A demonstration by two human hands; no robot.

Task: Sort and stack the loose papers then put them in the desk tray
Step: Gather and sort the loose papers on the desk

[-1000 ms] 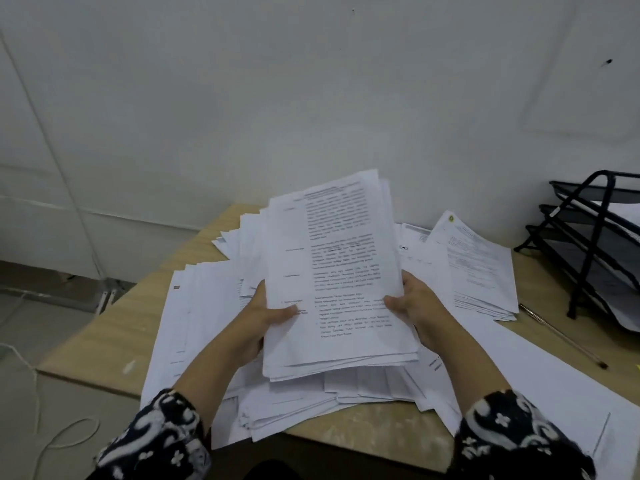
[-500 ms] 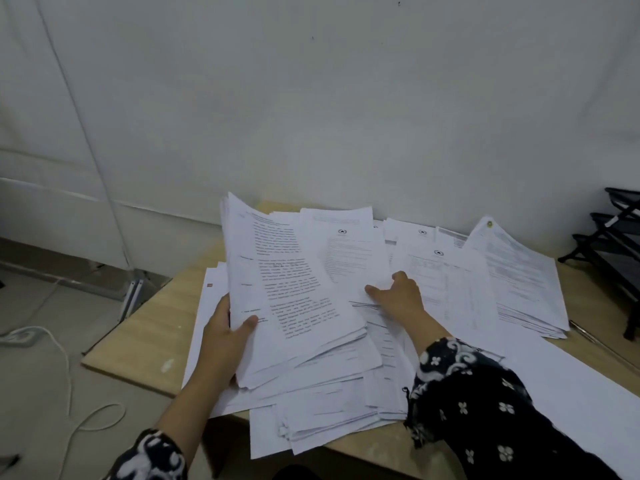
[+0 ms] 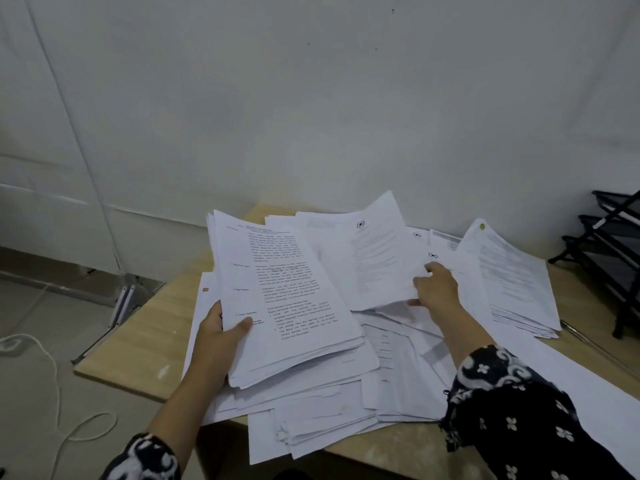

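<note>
The gathered stack of papers (image 3: 287,306) sits tilted in the left hand (image 3: 221,336), lifted off the heap at the desk's left side; the thumb lies across the printed top sheet and the other fingers are hidden beneath, curled round the stack's edge. Its print is too small and blurred to read. Just to its right, the right hand (image 3: 438,289) pinches the lower corner of a single sheet (image 3: 367,261) bearing a round emblem, thumb under, fingers on top, raising it so it curls. Below both lies the loose heap of papers (image 3: 346,403), thin white sheets fanned unevenly, some overhanging the near edge of the desk (image 3: 138,344), a pale wood-grain top largely buried under paper. A neater pile (image 3: 516,282) with a green-yellow mark rests at the far right. The desk tray (image 3: 613,251), black wire-mesh tiers, is cut off by the right border. A thin pen-like object (image 3: 576,332) beside it is hard to make out. Patterned dark sleeves (image 3: 519,410) cover both forearms.
</note>
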